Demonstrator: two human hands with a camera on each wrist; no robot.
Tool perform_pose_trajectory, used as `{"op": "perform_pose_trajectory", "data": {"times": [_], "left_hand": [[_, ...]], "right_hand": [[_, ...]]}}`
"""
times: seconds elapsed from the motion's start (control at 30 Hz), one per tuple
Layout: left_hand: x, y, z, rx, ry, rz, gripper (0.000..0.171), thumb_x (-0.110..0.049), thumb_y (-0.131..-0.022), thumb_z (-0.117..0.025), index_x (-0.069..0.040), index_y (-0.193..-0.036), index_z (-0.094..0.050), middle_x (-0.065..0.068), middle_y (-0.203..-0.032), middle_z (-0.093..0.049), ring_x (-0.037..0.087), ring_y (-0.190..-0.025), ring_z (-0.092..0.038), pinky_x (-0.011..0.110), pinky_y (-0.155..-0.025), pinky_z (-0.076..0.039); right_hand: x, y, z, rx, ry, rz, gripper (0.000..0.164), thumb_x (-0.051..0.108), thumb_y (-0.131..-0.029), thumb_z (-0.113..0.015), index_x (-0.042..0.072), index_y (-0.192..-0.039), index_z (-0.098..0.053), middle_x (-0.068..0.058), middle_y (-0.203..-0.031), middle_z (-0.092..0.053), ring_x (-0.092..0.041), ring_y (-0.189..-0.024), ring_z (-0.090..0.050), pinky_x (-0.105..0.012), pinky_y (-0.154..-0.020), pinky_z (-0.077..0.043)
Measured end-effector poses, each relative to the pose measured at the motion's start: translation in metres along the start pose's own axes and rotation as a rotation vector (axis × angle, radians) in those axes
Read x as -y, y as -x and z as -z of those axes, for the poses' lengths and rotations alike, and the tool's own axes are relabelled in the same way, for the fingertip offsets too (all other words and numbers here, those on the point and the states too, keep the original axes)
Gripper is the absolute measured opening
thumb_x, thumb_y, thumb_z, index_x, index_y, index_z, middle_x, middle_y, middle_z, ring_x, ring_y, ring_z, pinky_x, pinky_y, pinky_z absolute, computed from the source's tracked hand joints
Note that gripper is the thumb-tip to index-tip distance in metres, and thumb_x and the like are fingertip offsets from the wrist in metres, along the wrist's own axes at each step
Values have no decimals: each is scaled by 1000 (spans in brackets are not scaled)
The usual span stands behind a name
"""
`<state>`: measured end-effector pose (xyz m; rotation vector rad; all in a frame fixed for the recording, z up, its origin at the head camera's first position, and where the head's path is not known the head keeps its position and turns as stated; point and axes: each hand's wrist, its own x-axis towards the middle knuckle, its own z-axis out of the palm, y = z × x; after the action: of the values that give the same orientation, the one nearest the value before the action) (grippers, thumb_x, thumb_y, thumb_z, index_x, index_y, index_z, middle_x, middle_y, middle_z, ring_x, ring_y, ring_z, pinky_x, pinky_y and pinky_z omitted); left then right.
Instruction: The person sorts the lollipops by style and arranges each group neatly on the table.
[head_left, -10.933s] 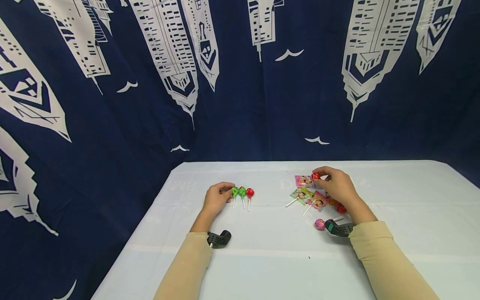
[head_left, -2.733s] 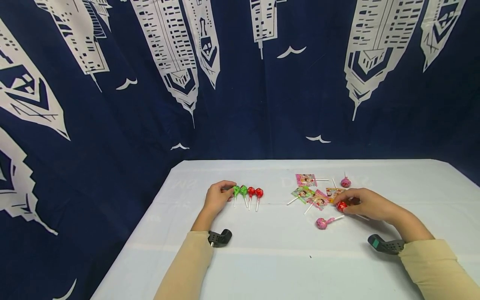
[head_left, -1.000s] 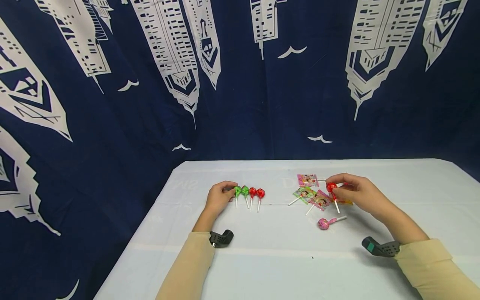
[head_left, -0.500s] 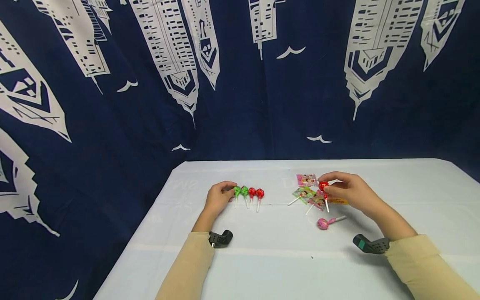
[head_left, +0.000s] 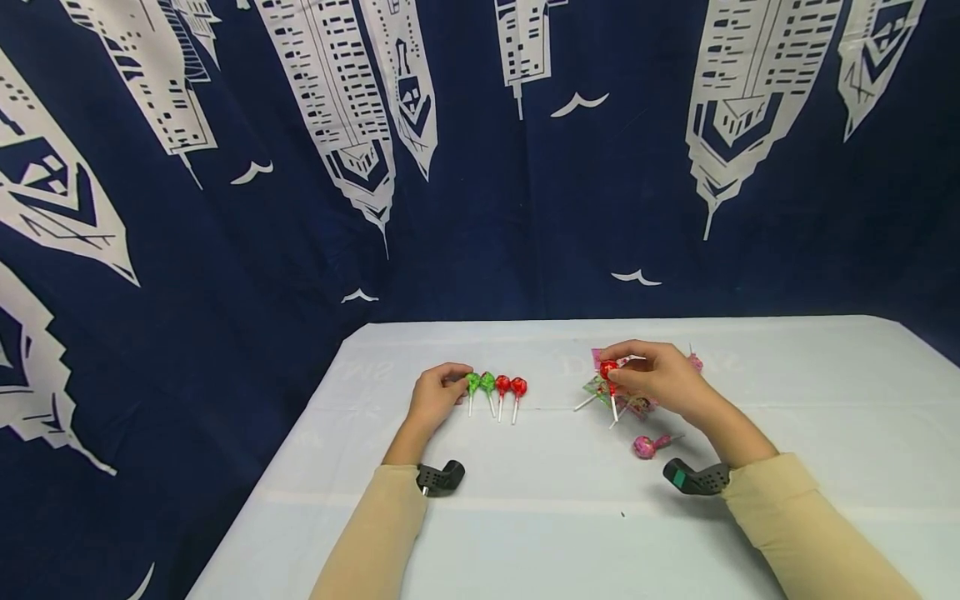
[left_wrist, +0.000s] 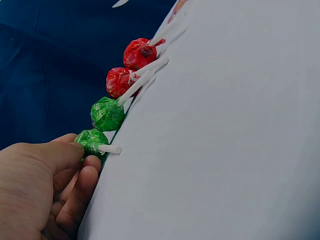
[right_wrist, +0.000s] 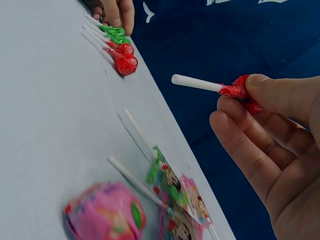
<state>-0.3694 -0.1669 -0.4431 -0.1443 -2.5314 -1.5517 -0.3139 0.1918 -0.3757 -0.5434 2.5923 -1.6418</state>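
My left hand [head_left: 433,400] pinches the head of the leftmost green lollipop [left_wrist: 89,140], which lies on the table. Beside it, in a row with sticks toward me, lie another green lollipop [left_wrist: 107,114] and two red lollipops [head_left: 518,387]. On the right, my right hand [head_left: 656,379] holds a further red lollipop [head_left: 608,369] between thumb and fingertips, its white stick pointing down in the head view. This hand is raised over flat-wrapped lollipops and partly hides them: a pink one [right_wrist: 195,199] and a green one [right_wrist: 169,180] show in the right wrist view.
A round pink lollipop [head_left: 643,447] lies on the white table [head_left: 525,517] nearer to me. Another pink lollipop [head_left: 697,362] shows partly behind my right hand. A dark blue patterned cloth [head_left: 480,250] hangs behind the table's far edge.
A second red lollipop has joined the row since the oldest frame. My right hand has since lifted another red lollipop and moved it leftward over the wrapped ones. My left hand stays put.
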Motion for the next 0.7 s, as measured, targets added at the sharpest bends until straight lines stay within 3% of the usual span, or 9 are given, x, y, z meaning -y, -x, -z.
{"op": "perform_pose_trajectory", "data": {"times": [0.17, 0.33, 0.5, 0.7], "left_hand": [[-1, 0, 0, 0, -3, -1, 19, -6, -93, -67, -10, -110, -75, 11, -110, -74, 5, -65, -61, 19, -59, -54], [-1, 1, 1, 4, 3, -2, 19, -6, -94, -67, -10, -111, -75, 11, -112, -73, 6, -66, -62, 19, -59, -55], [-2, 2, 1, 9, 14, 2, 19, -6, -94, -67, -10, -111, -75, 11, -113, -73, 7, -69, -63, 19, -61, -55], [-2, 2, 1, 8, 10, 6, 19, -6, -94, -67, -10, -111, -75, 10, -112, -73, 7, -68, -62, 20, -60, -55]], "right_hand": [[1, -8, -10, -14, 28, 7, 32, 17, -93, -71, 7, -123, -67, -17, -107, -73, -12, -84, -70, -35, -72, -61], [2, -14, -22, 7, 3, 15, 32, 15, -92, -71, 2, -122, -67, -22, -103, -73, -16, -82, -72, -36, -76, -62], [2, -21, -34, 6, 54, -3, 33, 14, -91, -72, 2, -121, -68, -18, -99, -74, -18, -80, -71, -33, -72, -61], [4, -27, -48, -9, 51, 23, 31, 8, -90, -72, -2, -119, -68, -20, -108, -71, -19, -80, -70, -30, -72, -62]]}}
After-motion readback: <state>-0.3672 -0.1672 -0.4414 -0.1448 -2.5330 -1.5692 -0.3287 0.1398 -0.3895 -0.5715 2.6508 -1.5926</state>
